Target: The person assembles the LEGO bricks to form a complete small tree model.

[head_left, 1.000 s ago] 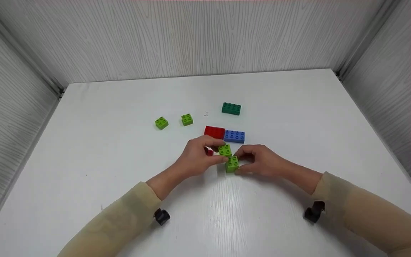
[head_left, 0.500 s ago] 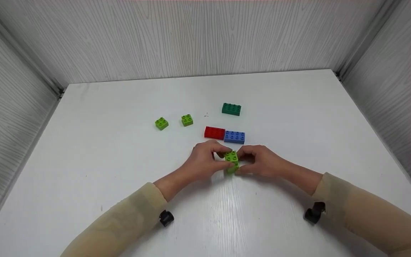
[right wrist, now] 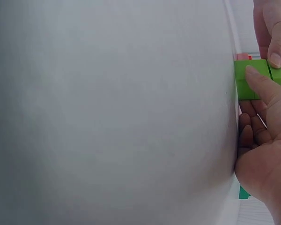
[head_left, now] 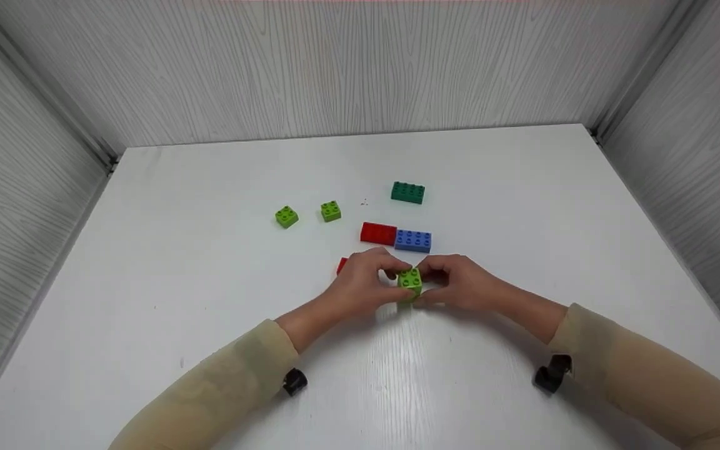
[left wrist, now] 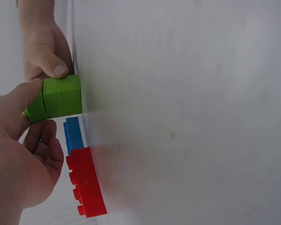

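Observation:
A short stack of light green toy bricks [left wrist: 69,97] stands upright on the table in front of me. My right hand [head_left: 463,282] holds its lower part between thumb and fingers from the right. On top sits another light green brick [head_left: 410,277], with studs upward, and my left hand [head_left: 363,282] pinches it from the left. In the left wrist view a thin dark line shows between this top brick and the one below, so I cannot tell if it is fully pressed down. A red brick [head_left: 342,265] lies partly hidden behind my left hand.
Behind the hands, a red brick [head_left: 378,233] and a blue brick [head_left: 414,240] lie end to end. Farther back is a dark green brick [head_left: 408,192]. Two small light green bricks [head_left: 286,217] lie to the left. Panels [head_left: 360,69] enclose the white table.
My left hand has moved slightly right and toward me, bringing its green brick from beside the stack onto its top. The right hand has stayed in place, holding the lower bricks.

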`<state>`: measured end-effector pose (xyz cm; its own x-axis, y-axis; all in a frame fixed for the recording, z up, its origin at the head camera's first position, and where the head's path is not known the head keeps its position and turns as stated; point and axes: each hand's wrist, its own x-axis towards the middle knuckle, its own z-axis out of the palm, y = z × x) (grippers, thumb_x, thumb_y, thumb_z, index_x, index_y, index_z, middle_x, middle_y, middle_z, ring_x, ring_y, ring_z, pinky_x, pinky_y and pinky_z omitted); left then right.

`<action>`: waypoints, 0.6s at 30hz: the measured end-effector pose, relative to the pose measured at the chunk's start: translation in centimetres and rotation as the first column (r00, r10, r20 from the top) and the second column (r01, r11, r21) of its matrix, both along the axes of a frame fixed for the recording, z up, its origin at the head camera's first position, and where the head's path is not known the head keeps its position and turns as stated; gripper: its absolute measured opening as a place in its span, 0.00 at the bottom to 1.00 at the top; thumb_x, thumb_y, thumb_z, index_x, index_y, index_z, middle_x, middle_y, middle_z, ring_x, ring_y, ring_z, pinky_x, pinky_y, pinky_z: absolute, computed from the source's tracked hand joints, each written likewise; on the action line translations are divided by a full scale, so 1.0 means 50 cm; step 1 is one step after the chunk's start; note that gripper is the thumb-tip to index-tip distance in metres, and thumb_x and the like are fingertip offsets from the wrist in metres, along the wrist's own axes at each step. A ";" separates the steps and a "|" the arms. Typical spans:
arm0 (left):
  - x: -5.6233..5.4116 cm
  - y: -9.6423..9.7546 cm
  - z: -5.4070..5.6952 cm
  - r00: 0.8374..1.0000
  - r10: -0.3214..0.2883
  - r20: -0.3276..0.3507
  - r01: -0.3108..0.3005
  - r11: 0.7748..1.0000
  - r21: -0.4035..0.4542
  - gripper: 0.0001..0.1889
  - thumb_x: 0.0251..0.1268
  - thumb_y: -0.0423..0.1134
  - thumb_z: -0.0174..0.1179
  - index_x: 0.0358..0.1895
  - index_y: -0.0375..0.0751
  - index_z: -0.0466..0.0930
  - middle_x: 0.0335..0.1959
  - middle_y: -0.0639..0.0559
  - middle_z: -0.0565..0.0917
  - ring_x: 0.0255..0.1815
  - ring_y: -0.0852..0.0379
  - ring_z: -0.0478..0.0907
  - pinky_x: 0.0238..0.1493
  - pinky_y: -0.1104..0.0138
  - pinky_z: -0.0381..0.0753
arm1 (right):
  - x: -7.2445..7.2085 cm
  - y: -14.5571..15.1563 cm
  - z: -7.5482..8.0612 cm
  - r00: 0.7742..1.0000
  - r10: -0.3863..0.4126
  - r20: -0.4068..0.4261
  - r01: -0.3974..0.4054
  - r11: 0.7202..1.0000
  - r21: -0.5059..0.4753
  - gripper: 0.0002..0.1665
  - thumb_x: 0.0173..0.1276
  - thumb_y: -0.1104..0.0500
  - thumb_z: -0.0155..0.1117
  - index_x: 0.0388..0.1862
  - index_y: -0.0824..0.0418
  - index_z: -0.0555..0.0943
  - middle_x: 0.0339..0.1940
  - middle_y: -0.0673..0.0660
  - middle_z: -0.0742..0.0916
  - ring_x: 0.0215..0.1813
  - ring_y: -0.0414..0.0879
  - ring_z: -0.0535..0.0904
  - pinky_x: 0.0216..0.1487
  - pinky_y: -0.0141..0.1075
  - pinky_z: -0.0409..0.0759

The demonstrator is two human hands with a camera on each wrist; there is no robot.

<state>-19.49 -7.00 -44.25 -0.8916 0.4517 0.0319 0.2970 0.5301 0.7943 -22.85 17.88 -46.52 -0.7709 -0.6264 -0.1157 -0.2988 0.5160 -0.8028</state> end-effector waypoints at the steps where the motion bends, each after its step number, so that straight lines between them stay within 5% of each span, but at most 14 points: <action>1: 0.002 0.000 0.000 1.000 0.000 -0.001 0.000 1.000 0.001 0.19 0.65 0.47 0.77 0.58 0.52 0.91 0.43 0.63 0.83 0.50 0.57 0.79 0.52 0.65 0.83 | 0.000 0.001 0.002 1.000 0.002 0.005 -0.002 1.000 -0.005 0.22 0.66 0.52 0.81 0.57 0.47 0.86 0.53 0.45 0.88 0.56 0.46 0.83 0.63 0.41 0.82; 10: 0.013 -0.011 0.001 0.999 0.015 0.028 -0.016 0.999 0.037 0.29 0.63 0.49 0.78 0.67 0.48 0.84 0.56 0.63 0.86 0.57 0.59 0.81 0.62 0.59 0.81 | -0.003 0.014 0.012 1.000 -0.004 0.015 0.005 0.995 -0.102 0.25 0.66 0.52 0.81 0.61 0.48 0.86 0.55 0.47 0.88 0.57 0.49 0.83 0.60 0.38 0.82; 18: 0.008 -0.026 0.002 0.999 0.003 0.042 -0.006 0.997 0.072 0.17 0.70 0.49 0.73 0.59 0.54 0.90 0.52 0.67 0.89 0.57 0.58 0.83 0.58 0.58 0.82 | 0.000 0.008 0.027 1.000 0.005 0.007 -0.004 0.987 -0.161 0.16 0.72 0.53 0.76 0.57 0.48 0.88 0.52 0.49 0.89 0.53 0.51 0.84 0.58 0.39 0.84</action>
<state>-19.11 -8.30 -44.16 -0.8948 0.4456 0.0270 0.2607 0.4724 0.8420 -22.87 18.27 -45.16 -0.7676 -0.6407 -0.0186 -0.2943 0.3782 -0.8777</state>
